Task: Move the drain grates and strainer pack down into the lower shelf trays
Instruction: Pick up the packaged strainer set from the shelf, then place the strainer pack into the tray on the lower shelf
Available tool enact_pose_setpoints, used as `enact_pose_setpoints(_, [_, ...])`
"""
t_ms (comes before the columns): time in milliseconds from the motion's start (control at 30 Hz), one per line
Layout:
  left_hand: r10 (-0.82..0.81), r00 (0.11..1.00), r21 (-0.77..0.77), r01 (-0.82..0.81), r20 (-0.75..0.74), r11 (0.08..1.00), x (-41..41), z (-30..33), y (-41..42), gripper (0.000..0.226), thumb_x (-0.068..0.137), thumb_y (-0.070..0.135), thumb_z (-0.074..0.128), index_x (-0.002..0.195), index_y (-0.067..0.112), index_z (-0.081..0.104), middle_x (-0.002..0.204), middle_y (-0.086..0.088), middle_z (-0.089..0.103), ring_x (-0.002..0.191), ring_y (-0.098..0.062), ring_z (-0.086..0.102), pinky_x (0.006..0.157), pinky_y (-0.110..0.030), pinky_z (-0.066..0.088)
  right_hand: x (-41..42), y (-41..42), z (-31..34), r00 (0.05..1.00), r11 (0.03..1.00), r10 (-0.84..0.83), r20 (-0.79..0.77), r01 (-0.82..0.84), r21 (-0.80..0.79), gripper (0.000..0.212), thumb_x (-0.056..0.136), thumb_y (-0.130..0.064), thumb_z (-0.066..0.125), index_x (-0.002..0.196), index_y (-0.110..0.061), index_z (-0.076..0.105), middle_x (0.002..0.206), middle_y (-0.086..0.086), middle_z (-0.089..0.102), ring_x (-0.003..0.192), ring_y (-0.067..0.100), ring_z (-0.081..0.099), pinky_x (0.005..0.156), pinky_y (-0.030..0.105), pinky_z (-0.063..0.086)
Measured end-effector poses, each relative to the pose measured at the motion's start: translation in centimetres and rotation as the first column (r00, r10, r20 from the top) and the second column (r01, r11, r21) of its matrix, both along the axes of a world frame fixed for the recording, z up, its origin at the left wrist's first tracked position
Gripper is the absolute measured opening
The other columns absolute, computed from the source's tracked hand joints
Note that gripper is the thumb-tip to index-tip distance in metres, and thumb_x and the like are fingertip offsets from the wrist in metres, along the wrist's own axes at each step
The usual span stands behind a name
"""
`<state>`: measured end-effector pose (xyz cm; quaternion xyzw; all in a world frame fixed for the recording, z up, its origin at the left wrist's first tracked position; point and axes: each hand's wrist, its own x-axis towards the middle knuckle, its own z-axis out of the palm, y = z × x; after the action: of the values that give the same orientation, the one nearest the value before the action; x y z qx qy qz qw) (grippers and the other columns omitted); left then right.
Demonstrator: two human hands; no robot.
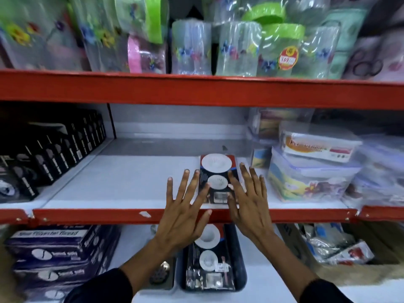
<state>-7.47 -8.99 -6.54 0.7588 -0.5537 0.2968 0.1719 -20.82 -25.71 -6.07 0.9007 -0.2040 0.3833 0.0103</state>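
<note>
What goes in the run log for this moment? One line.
left hand open, beside strainer pack | right hand open, other side | pack on middle shelf | another pack in lower tray

Strainer packs: 2 — one pack (217, 178) between the fingertips of both hands, one pack (209, 256) in a tray (240, 278) below the palms. Trays: 2, second tray (172, 278) left of it. Hands: 2, left hand (183, 217), right hand (251, 206), fingers spread.

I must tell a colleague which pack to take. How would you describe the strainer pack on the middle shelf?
On the middle white shelf, between the black boxes and clear food containers, lies one flat dark strainer pack. It shows two white discs, and both open hands reach for it.
</note>
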Motion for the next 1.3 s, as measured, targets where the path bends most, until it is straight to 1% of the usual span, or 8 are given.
enact_pose_setpoints(133, [0.179,0.947,0.187,-0.131,-0.267,0.973,1.2,1.4,-2.7,0.070,0.097,0.062,0.013,0.156,0.025,0.013,0.165,-0.020,0.009,0.154,-0.037,-0.007,0.122,-0.063,-0.001,1.6,-1.0,1.2,0.948,0.941,-0.151,-0.280,0.225,0.254,0.062,0.100,-0.051,0.030,0.156,-0.025,0.023,0.164,0.023,0.016,0.152,0.042,0.014,0.123,0.055,0.010])
enact_pose_setpoints(267, [0.290,0.792,0.343,-0.110,-0.537,0.933,2.3,2.7,-5.0,0.059,0.098,0.055,0.024,0.140,0.018,0.042,0.140,-0.021,0.056,0.144,-0.046,0.029,0.119,-0.064,0.015,2.2,-2.0,2.1,0.945,0.850,-0.061,-0.321,0.217,0.480,0.047,0.097,-0.039,0.049,0.138,-0.015,0.047,0.122,0.019,0.067,0.116,0.039,0.060,0.101,0.043,0.046])
enact_pose_setpoints(433, [0.081,0.565,0.011,-0.127,-0.821,0.992,2.7,3.9,-5.4,0.031,0.093,0.032,0.059,0.111,0.008,0.064,0.107,-0.013,0.075,0.100,-0.031,0.070,0.090,-0.032,0.054,1.8,-2.7,3.4,0.994,0.691,-0.053,-0.097,0.107,0.715,0.023,0.089,-0.020,0.065,0.111,-0.011,0.067,0.109,0.012,0.075,0.093,0.027,0.067,0.073,0.025,0.044])
enact_pose_setpoints(500, [-0.022,0.351,-0.094,-0.188,-0.936,0.978,3.4,4.5,-5.2,0.035,0.088,0.022,0.070,0.118,0.004,0.064,0.112,-0.013,0.074,0.099,-0.028,0.072,0.090,-0.029,0.055,1.4,-3.4,3.7,0.993,0.562,-0.106,0.043,0.024,0.827,0.037,0.087,-0.017,0.071,0.122,-0.010,0.063,0.114,0.011,0.073,0.089,0.021,0.064,0.075,0.025,0.045])
enact_pose_setpoints(600, [-0.142,0.043,-0.147,-0.180,-0.989,0.972,4.1,5.6,-4.0,0.040,0.081,0.012,0.077,0.116,0.000,0.063,0.107,-0.018,0.072,0.085,-0.024,0.069,0.067,-0.028,0.053,0.3,-4.0,4.0,0.951,0.177,-0.106,0.291,-0.269,0.947,0.054,0.086,-0.008,0.074,0.135,-0.003,0.050,0.109,0.012,0.071,0.082,0.020,0.073,0.069,0.032,0.059])
enact_pose_setpoints(733, [-0.158,-0.144,-0.159,0.000,-0.977,0.987,3.3,7.2,-0.2,0.025,0.078,0.002,0.076,0.103,0.005,0.071,0.084,-0.008,0.076,0.062,-0.012,0.066,0.059,-0.025,0.046,-3.0,-3.3,4.6,0.929,-0.098,0.092,0.358,-0.349,0.932,0.058,0.071,-0.011,0.082,0.126,-0.007,0.063,0.109,0.013,0.077,0.096,0.026,0.075,0.096,0.048,0.056])
enact_pose_setpoints(1033, [0.082,-0.069,0.072,0.126,-0.994,0.989,1.0,2.8,4.8,0.042,0.065,-0.010,0.083,0.102,-0.010,0.063,0.087,-0.021,0.072,0.075,-0.030,0.068,0.058,-0.030,0.061,-7.4,-0.7,-0.6,0.923,-0.178,0.314,0.224,-0.175,0.968,0.031,0.081,0.012,0.069,0.081,-0.019,0.065,0.088,0.006,0.062,0.095,0.027,0.061,0.106,0.059,0.045])
enact_pose_setpoints(1300, [0.201,0.020,0.202,0.133,-0.979,0.970,-0.7,-6.3,5.2,0.031,0.059,-0.008,0.087,0.082,-0.013,0.067,0.063,-0.007,0.072,0.054,-0.012,0.067,0.052,-0.024,0.055,-8.9,1.0,-8.5,0.949,-0.211,0.311,0.054,0.014,0.977,0.033,0.080,0.009,0.073,0.065,-0.019,0.063,0.087,0.013,0.062,0.095,0.030,0.063,0.099,0.050,0.053])
